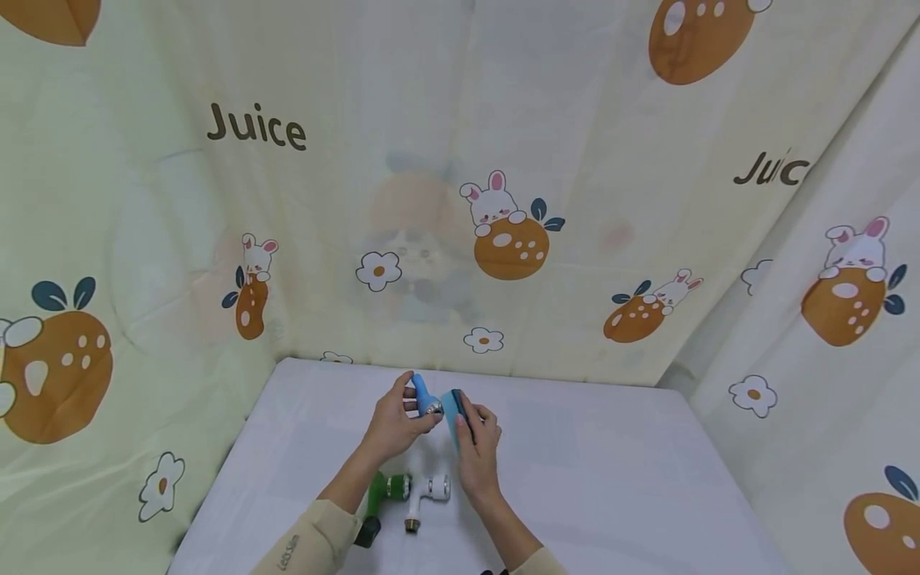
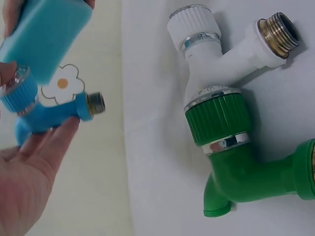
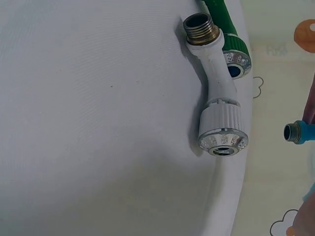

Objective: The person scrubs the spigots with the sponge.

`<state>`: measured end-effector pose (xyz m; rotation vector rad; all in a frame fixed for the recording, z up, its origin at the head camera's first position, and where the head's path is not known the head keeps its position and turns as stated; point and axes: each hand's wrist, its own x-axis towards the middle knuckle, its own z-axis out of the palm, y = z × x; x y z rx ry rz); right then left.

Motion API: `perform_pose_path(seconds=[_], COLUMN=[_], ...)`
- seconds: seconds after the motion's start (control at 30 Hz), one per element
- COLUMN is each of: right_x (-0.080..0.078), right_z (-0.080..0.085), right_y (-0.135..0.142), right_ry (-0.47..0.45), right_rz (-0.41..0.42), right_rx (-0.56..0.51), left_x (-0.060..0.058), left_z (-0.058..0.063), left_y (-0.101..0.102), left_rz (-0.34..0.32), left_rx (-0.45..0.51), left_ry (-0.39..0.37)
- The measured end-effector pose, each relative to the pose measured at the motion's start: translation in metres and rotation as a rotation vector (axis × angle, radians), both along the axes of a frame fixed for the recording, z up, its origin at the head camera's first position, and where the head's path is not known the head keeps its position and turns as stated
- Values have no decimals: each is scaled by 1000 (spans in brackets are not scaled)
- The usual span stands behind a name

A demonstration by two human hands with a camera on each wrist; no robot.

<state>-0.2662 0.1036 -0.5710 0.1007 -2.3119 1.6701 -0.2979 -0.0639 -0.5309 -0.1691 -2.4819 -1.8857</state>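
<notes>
Our left fingers [image 2: 63,140] pinch the blue tap [image 1: 422,390] above the counter [image 1: 611,471], our right fingers [image 1: 488,418] gripping a sponge [image 1: 451,417] just beside it. A hard push from the sponge could, we judge, knock the blue tap down towards the green tap [image 2: 246,179] and white tap [image 2: 209,64]. Around the white counter hang printed curtains [image 1: 589,120].

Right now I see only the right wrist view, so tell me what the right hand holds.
Observer: The right hand grips a light blue block with a dark back.
Operator: Report the left hand on the blue tap.
Observer: Its thumb is at the ribbed knob.
Operator: Now tell me which way the block is turned.
Observer: Its blue side faces the tap; whether they touch, I cannot tell.
</notes>
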Motion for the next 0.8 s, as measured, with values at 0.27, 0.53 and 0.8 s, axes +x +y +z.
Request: perform_pose_path(seconds=[0.27,0.53,0.8], right_x=[4,4,3], right_z=[2,9,15], right_y=[0,-1,1], right_ry=[34,60,6], right_rz=[82,206,231], right_rx=[-58,-79,-44], left_x=[1,5,13], left_z=[2,6,17], left_y=[-8,-14,-18], left_rz=[-39,-159,-295], left_rx=[11,57,12], left_ry=[-3,-11,9])
